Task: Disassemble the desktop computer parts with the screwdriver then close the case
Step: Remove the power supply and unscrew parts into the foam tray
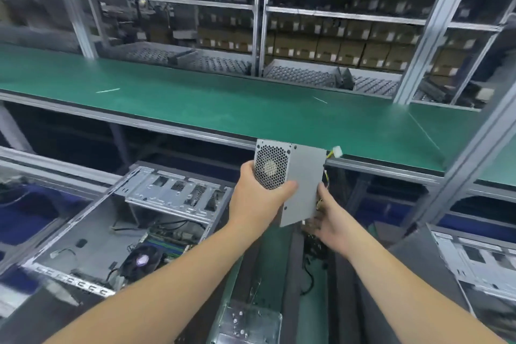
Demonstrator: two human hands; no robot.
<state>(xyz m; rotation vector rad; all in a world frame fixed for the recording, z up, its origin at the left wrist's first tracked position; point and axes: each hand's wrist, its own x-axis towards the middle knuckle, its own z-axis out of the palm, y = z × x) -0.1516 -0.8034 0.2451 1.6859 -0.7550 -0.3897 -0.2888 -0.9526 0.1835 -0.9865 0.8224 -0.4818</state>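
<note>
A grey power supply unit with a honeycomb fan grille is held up in the air in front of the green conveyor shelf. My left hand grips its fan end, thumb across the grille. My right hand is under its far lower corner, fingers spread against the box and its cable bundle, which hangs down. A white connector sticks out behind the unit. The open computer case lies at lower left, with its motherboard and CPU fan showing inside. No screwdriver is visible.
A long green conveyor surface runs across the middle. Metal racks with boxes and perforated trays stand behind it. Another open case sits at lower right. A metal tray with screws lies at the bottom centre.
</note>
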